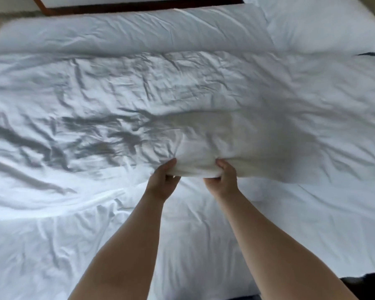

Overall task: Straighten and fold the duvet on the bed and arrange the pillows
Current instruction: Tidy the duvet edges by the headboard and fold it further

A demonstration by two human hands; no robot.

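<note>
A wrinkled white duvet (121,100) spreads across the bed, its near edge lifted at the middle. My left hand (164,180) grips that raised edge from the left, thumb on top and fingers under the cloth. My right hand (223,179) grips the same edge a little to the right, fingers curled into the fabric. A long white pillow (126,33) lies across the far side of the bed. A second white pillow (316,24) lies at the far right. Below my hands the white bed sheet (204,234) is exposed.
A dark wooden frame (139,6) runs along the far edge behind the pillows. A dark object (372,54) pokes out at the right edge of the duvet. Another dark shape (366,282) sits at the bed's lower right corner.
</note>
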